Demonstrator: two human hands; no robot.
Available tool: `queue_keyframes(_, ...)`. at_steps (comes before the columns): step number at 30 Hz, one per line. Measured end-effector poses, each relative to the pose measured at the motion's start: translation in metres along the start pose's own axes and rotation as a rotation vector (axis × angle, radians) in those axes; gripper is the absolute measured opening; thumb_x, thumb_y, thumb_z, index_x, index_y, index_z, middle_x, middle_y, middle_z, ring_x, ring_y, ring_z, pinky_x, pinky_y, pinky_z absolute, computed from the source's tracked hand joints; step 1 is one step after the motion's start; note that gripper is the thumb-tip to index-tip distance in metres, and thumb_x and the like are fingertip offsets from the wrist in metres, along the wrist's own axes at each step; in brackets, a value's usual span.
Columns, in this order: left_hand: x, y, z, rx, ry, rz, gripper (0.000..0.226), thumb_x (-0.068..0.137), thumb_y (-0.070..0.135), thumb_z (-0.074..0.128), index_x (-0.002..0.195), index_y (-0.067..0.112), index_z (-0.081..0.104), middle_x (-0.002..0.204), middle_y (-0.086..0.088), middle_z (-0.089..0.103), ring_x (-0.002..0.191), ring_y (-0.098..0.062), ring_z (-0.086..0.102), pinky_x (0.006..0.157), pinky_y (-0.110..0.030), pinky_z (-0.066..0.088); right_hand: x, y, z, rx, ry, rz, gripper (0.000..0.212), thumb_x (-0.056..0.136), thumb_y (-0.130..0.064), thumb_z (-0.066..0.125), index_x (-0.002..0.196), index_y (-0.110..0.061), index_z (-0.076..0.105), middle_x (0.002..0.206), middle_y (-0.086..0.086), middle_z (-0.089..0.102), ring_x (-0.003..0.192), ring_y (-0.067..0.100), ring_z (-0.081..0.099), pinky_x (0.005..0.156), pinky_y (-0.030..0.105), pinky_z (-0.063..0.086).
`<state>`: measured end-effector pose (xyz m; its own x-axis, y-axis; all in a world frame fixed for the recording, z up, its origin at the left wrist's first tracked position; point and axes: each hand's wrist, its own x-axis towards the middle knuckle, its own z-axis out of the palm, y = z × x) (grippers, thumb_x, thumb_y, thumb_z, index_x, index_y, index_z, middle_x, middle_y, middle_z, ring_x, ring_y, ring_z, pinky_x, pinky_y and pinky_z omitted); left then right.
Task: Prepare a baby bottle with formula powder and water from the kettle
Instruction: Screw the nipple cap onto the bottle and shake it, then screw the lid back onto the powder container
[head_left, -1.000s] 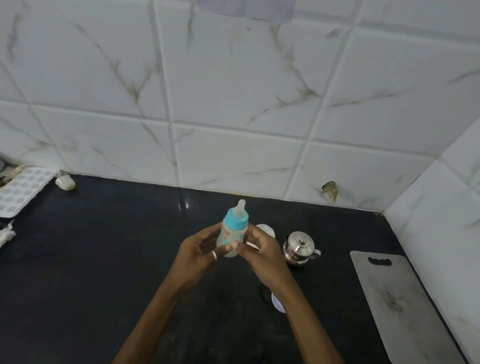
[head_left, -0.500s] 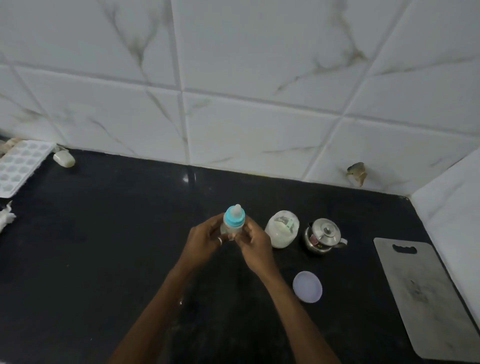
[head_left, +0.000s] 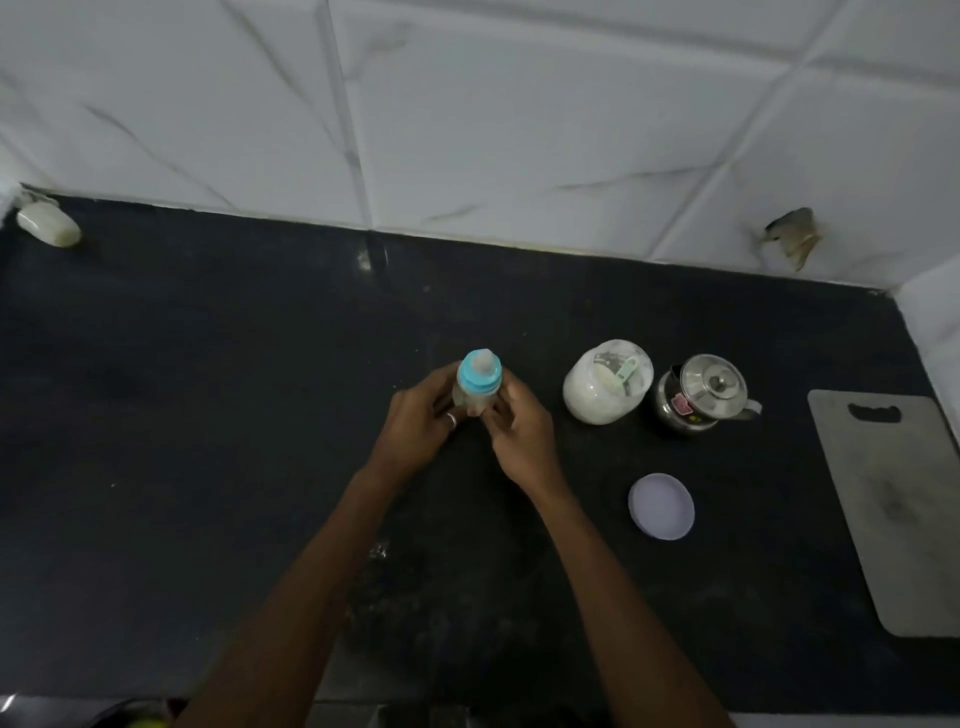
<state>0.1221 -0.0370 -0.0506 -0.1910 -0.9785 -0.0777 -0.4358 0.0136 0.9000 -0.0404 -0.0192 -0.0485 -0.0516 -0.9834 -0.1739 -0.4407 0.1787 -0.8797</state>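
A small baby bottle (head_left: 479, 382) with a blue collar and clear teat stands upright on or just above the black counter (head_left: 208, 415). My left hand (head_left: 423, 423) wraps its left side and my right hand (head_left: 514, 431) holds its right side, so most of the body is hidden. To the right stands an open jar of white formula powder (head_left: 605, 387) with a green scoop inside. Its pale round lid (head_left: 661, 505) lies flat nearer to me. A small steel kettle (head_left: 701, 392) with its lid on stands right of the jar.
A grey cutting board (head_left: 898, 514) lies at the right edge of the counter. A small white object (head_left: 49, 224) sits at the far left by the tiled wall (head_left: 519, 130). White powder specks mark the counter near my forearms.
Both hands have lowered the bottle from chest height down to the counter. The view has tilted downward, bringing the jar, lid and kettle fully into sight.
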Motion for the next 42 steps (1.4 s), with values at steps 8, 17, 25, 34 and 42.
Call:
queue_keyframes(8, 0.000, -0.002, 0.000, 0.018, -0.028, -0.016, 0.072, 0.090, 0.004, 0.075, 0.154, 0.019, 0.046, 0.146, 0.011, 0.058, 0.130, 0.011, 0.053, 0.110, -0.017, 0.046, 0.001, 0.002, -0.001, -0.027, -0.017, -0.038, 0.065, 0.092, -0.002, 0.065, 0.151, -0.020, 0.045, 0.151, -0.004, 0.052, 0.140, 0.006, 0.046, 0.115, 0.034, 0.042)
queue_keyframes(17, -0.023, 0.017, 0.005, 0.131, 0.173, -0.088, 0.060, 0.089, 0.006, 0.075, 0.143, 0.013, 0.052, 0.141, -0.005, 0.061, 0.128, -0.018, 0.060, 0.103, -0.032, 0.053, -0.010, -0.004, -0.029, 0.057, 0.003, 0.041, 0.067, 0.094, -0.009, 0.070, 0.153, -0.018, 0.040, 0.155, 0.001, 0.045, 0.136, 0.005, 0.045, 0.111, 0.022, 0.040)
queue_keyframes(25, -0.063, 0.062, 0.056, 0.181, 0.200, 0.032, 0.025, 0.095, 0.029, 0.071, 0.116, 0.019, 0.065, 0.106, 0.005, 0.065, 0.093, -0.005, 0.064, 0.082, -0.033, 0.059, -0.050, 0.001, -0.089, 0.034, 0.135, -0.026, 0.047, 0.092, -0.019, 0.073, 0.136, -0.015, 0.058, 0.136, 0.001, 0.061, 0.124, 0.008, 0.057, 0.105, 0.030, 0.051)
queue_keyframes(34, -0.061, 0.093, 0.137, 0.175, 0.035, 0.107, 0.042, 0.089, 0.030, 0.079, 0.126, 0.016, 0.065, 0.118, 0.001, 0.069, 0.104, -0.007, 0.067, 0.091, -0.031, 0.058, -0.106, 0.060, -0.159, -0.184, 0.232, -0.015, 0.043, 0.091, -0.020, 0.074, 0.131, -0.011, 0.061, 0.131, 0.003, 0.062, 0.119, 0.016, 0.060, 0.105, 0.029, 0.047)
queue_keyframes(42, -0.074, 0.088, 0.168, 0.178, -0.083, 0.068, 0.054, 0.087, 0.019, 0.082, 0.137, 0.012, 0.062, 0.130, -0.004, 0.067, 0.111, -0.006, 0.063, 0.092, -0.008, 0.044, -0.119, 0.098, -0.167, -0.479, 0.024, 0.069, 0.089, 0.086, -0.044, 0.075, 0.156, -0.011, 0.031, 0.163, 0.006, 0.032, 0.153, 0.025, 0.020, 0.122, 0.034, 0.024)
